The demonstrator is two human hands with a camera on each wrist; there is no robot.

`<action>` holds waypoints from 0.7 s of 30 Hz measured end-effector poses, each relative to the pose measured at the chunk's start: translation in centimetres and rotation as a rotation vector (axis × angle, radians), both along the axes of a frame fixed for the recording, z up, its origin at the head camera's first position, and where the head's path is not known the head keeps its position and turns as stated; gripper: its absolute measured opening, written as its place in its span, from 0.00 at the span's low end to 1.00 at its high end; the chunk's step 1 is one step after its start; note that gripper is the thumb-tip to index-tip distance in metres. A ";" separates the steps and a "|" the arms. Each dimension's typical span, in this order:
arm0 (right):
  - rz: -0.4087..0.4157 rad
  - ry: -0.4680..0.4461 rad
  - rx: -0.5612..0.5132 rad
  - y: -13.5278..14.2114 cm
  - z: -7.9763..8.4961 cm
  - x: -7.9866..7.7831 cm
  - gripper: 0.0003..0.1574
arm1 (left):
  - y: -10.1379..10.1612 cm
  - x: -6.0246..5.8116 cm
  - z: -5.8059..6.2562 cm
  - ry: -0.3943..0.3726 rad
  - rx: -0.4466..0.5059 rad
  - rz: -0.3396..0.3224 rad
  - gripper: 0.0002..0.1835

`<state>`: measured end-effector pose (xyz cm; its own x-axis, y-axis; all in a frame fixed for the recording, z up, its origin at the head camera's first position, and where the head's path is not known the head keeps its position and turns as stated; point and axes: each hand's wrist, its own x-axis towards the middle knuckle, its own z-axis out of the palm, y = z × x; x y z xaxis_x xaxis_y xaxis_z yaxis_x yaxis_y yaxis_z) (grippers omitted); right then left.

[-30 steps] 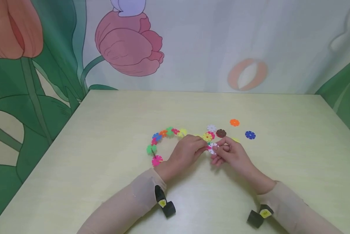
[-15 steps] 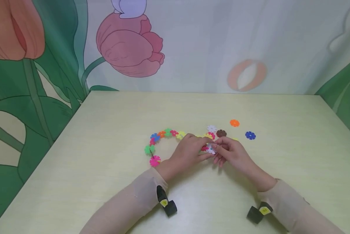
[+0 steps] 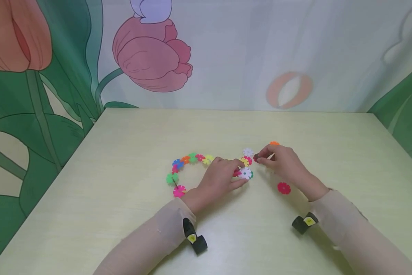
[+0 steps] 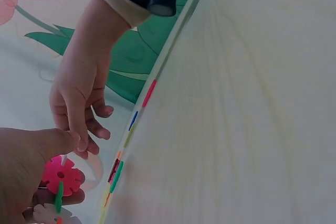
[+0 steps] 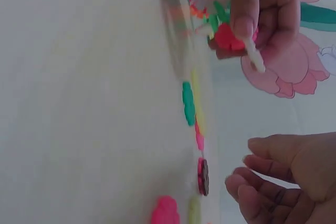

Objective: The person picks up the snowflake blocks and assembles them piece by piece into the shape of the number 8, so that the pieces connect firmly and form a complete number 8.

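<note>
My left hand (image 3: 221, 177) pinches the end of a chain of slotted plastic snowflake discs, at a pink disc (image 4: 62, 174) and a white disc (image 3: 245, 173). The rest of the chain (image 3: 186, 159) curves leftward in a loop of mixed colours, partly hidden behind the wrist. In the head view the thumb and forefinger of my right hand (image 3: 283, 162) pinch a brown disc (image 3: 256, 157), which looks tilted. The right wrist view has the brown disc (image 5: 205, 177) low at the table with the right hand's fingers (image 5: 236, 182) slightly apart from it.
Around the hands lie loose discs: a white one (image 3: 248, 152), a yellow one (image 3: 244, 162) overlapping a pink one, an orange one (image 3: 274, 143) behind the right hand, and a red one (image 3: 284, 188) near the right wrist. The pale table (image 3: 140, 229) ends at a patterned curtain (image 3: 219, 57).
My right hand has left the white disc on the chain and moved back and right to the brown disc. The red disc is now uncovered. The chain has shifted slightly left.
</note>
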<state>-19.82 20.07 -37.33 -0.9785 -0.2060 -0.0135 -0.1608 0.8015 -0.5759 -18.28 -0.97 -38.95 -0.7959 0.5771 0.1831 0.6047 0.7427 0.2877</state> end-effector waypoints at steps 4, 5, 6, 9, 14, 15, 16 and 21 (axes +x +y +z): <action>-0.015 -0.010 0.145 0.2 0.1 -1.6 0.17 | 0.0 -0.1 -0.1 0.009 -0.013 -0.005 0.21; -0.017 -0.026 0.170 0.2 0.1 -2.0 0.19 | 0.0 -0.1 -0.1 0.009 -0.018 -0.004 0.21; -0.018 -0.042 0.192 0.2 -0.1 -2.4 0.21 | 0.0 -0.1 -0.1 0.010 -0.024 -0.003 0.21; -0.018 -0.096 0.229 0.1 -0.5 -3.2 0.24 | 0.1 -0.1 -0.2 0.007 -0.035 -0.001 0.22; -0.021 -0.128 0.194 0.2 -1.6 -4.0 0.22 | 0.2 -0.2 -0.3 -0.005 -0.039 0.002 0.23; -0.025 -0.124 0.177 0.3 -1.7 -4.0 0.21 | 0.2 -0.2 -0.3 -0.005 -0.040 0.002 0.23; -0.031 -0.120 0.159 0.4 -1.9 -4.0 0.20 | 0.1 -0.2 -0.3 -0.004 -0.041 0.001 0.23; -0.051 -0.128 0.065 0.8 -2.1 -3.5 0.21 | 0.0 -0.3 -0.4 0.012 -0.033 -0.006 0.23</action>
